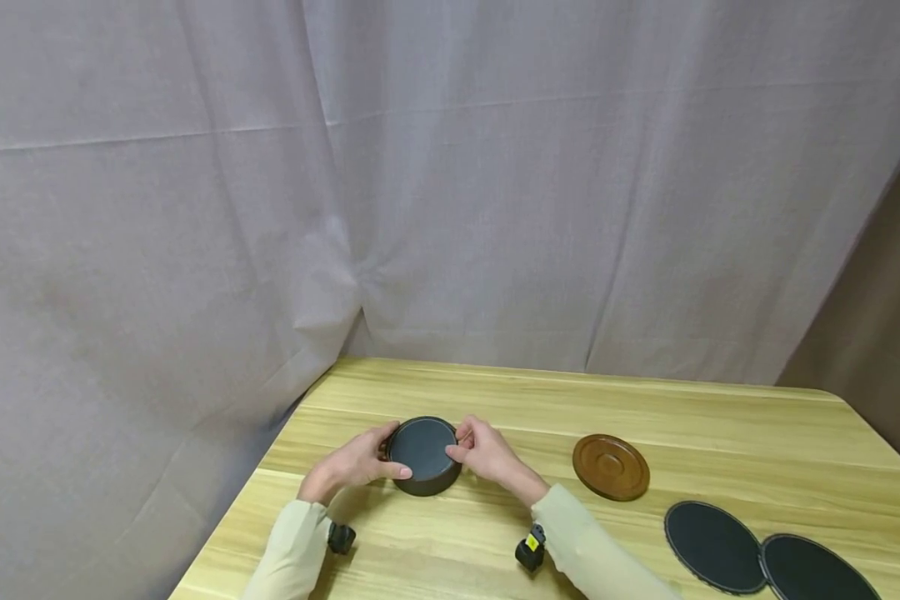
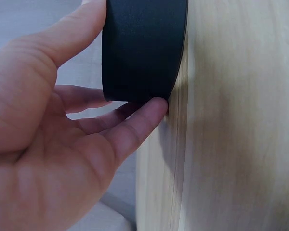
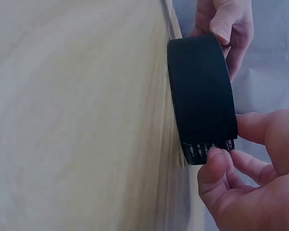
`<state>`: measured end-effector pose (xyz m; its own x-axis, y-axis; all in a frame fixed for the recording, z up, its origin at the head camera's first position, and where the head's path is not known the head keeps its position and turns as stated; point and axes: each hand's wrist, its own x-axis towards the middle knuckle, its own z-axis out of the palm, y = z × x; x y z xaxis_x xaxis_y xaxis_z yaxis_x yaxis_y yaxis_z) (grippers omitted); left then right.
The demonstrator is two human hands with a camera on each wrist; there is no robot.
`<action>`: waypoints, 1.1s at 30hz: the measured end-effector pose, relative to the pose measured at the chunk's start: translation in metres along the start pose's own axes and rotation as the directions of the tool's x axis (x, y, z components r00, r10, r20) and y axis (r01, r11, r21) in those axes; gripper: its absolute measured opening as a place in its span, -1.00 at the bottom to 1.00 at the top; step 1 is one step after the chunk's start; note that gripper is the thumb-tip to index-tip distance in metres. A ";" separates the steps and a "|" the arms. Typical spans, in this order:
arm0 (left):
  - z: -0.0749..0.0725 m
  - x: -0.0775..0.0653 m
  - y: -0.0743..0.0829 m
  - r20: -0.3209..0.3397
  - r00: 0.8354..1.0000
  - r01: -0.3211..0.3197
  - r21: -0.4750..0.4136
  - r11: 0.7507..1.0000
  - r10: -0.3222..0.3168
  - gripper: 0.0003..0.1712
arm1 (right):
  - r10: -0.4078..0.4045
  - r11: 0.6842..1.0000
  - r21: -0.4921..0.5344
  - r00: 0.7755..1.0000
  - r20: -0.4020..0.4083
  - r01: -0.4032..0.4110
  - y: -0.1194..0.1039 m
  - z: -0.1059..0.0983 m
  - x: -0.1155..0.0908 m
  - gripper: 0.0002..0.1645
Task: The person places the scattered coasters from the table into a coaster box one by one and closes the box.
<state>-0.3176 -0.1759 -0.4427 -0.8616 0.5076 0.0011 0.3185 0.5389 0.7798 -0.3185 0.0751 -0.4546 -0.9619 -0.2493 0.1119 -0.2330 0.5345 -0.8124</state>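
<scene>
A low, round black coaster holder point(image 1: 422, 448) stands on the table, its top a flat black disc with a stitched rim. At its left side my left hand point(image 1: 358, 457) grips it, thumb along the near top edge and fingers round the wall. The right hand point(image 1: 486, 454) holds the opposite edge, with the thumb on the top and curled fingers against the side. In the right wrist view, the slotted part of the black holder point(image 3: 202, 91) shows beside the right fingertips. Its smooth black wall point(image 2: 142, 53) fills the upper middle of the left wrist view.
A round brown wooden coaster point(image 1: 611, 467) lies right of the hands. Two black discs with stitched rims, one disc point(image 1: 714, 546) and another disc point(image 1: 817, 571), lie edge to edge at the near right. A grey curtain point(image 1: 495, 208) hangs behind the wooden table point(image 1: 435, 558).
</scene>
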 end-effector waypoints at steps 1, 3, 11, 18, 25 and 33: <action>0.000 0.000 0.000 0.000 1.000 -0.002 -0.002 1.000 0.002 0.00 | 0.004 1.000 0.004 1.000 0.006 -0.004 0.000 0.000 0.000 -0.70; 0.000 0.000 0.000 0.005 1.000 -0.009 -0.008 1.000 0.009 -0.02 | 0.007 1.000 0.013 1.000 0.011 -0.007 0.000 -0.002 -0.001 -0.71; 0.000 0.001 0.000 0.017 1.000 -0.026 -0.032 0.999 0.026 -0.04 | -0.028 1.000 -0.001 0.999 -0.030 0.028 -0.003 -0.016 -0.005 -0.83; 0.001 0.001 -0.002 -0.002 1.000 -0.018 -0.011 1.000 0.018 -0.03 | -0.059 0.997 -0.049 0.998 -0.010 0.059 -0.004 -0.037 -0.016 -0.87; 0.001 0.000 -0.001 -0.001 1.000 -0.020 -0.016 1.000 0.020 -0.02 | -0.118 0.988 -0.094 0.992 0.041 0.121 -0.003 -0.062 -0.033 -0.88; 0.001 0.000 -0.002 -0.016 1.000 0.005 0.008 1.000 -0.005 0.06 | -0.147 0.980 -0.122 0.985 0.091 0.158 0.006 -0.086 -0.055 -0.92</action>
<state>-0.3178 -0.1769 -0.4450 -0.8694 0.4940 0.0073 0.3171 0.5466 0.7751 -0.2790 0.1613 -0.4161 -0.9003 -0.3973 0.1778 -0.3973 0.5834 -0.7084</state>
